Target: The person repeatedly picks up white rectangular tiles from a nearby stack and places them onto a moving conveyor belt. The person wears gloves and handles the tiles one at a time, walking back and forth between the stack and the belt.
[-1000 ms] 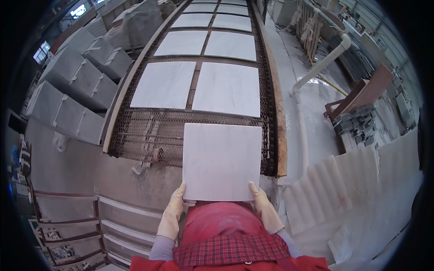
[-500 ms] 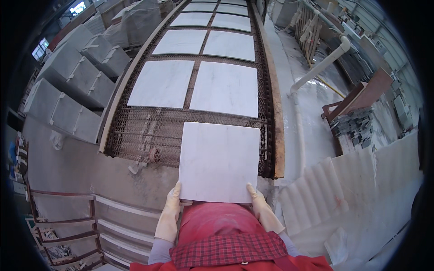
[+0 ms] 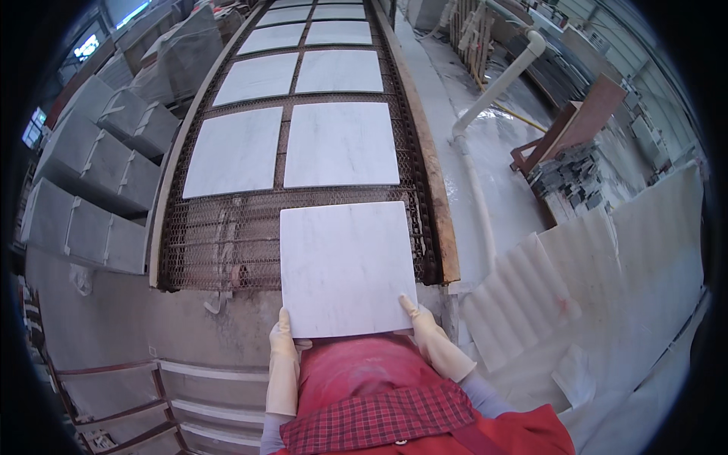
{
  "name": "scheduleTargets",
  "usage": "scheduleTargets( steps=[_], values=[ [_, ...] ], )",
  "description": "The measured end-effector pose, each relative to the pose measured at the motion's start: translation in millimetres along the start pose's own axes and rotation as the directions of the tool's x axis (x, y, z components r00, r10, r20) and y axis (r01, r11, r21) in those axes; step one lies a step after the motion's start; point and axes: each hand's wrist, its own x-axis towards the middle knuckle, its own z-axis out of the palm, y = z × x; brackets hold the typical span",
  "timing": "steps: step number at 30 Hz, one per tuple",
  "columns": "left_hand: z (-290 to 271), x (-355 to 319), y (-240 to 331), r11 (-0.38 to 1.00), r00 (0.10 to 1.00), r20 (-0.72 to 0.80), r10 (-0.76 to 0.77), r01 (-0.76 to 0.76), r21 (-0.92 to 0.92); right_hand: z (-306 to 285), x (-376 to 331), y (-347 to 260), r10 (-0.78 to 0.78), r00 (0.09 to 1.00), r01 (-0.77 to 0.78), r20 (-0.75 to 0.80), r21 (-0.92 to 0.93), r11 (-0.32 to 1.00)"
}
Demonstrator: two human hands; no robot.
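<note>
A square white stone tile (image 3: 347,269) with faint grey veins is held in front of my waist, its far part over the near end of a mesh conveyor (image 3: 201,243). My left hand (image 3: 282,334), in a cream rubber glove, grips the tile's near left corner with the thumb on the side edge. At the near right corner, my gloved right hand (image 3: 417,315) has its thumb on the top face. The other fingers of both hands are mostly hidden under the tile. Farther along the conveyor, similar tiles (image 3: 341,144) lie flat in two columns.
Wooden rails (image 3: 434,205) edge the conveyor. Strapped grey slab stacks (image 3: 91,227) stand at the left. A metal rack with pale bars (image 3: 212,371) is at the lower left. White foam sheeting (image 3: 523,292), a white pipe (image 3: 478,189) and a brown stand with stone scraps (image 3: 569,178) are at the right.
My view has turned a little, so the conveyor and surroundings sit farther left in the picture. Both hands still hold the tile, which is now slightly rotated.
</note>
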Motion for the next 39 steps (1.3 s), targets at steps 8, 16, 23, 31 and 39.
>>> scheduleTargets(
  steps=[8,16,23,31,39],
  values=[
    [-0.9,12.1,-1.3,1.000,1.000,-0.020,0.006,-0.006,-0.006,5.9,1.9,0.8,-0.011,0.999,0.012,-0.036,0.020,1.000],
    [-7.0,26.2,3.8,0.999,0.999,-0.009,0.037,-0.037,0.008,15.5,-4.0,-4.6,0.007,0.999,-0.005,-0.037,0.045,0.999],
    [-18.2,48.3,-13.6,0.973,0.991,0.131,0.038,-0.007,-0.232,13.7,4.5,-3.7,0.040,0.999,-0.039,-0.005,0.075,0.996],
    [-1.3,2.4,-2.5,0.819,0.944,0.318,-0.087,0.250,-0.517,5.1,15.9,4.4,-0.012,0.999,0.010,0.031,0.072,0.997],
    [3.6,4.2,-5.0,0.674,0.947,0.320,-0.038,0.261,-0.691,-7.5,12.0,-4.2,-0.149,0.982,0.181,0.112,-0.366,0.913]
  ],
)
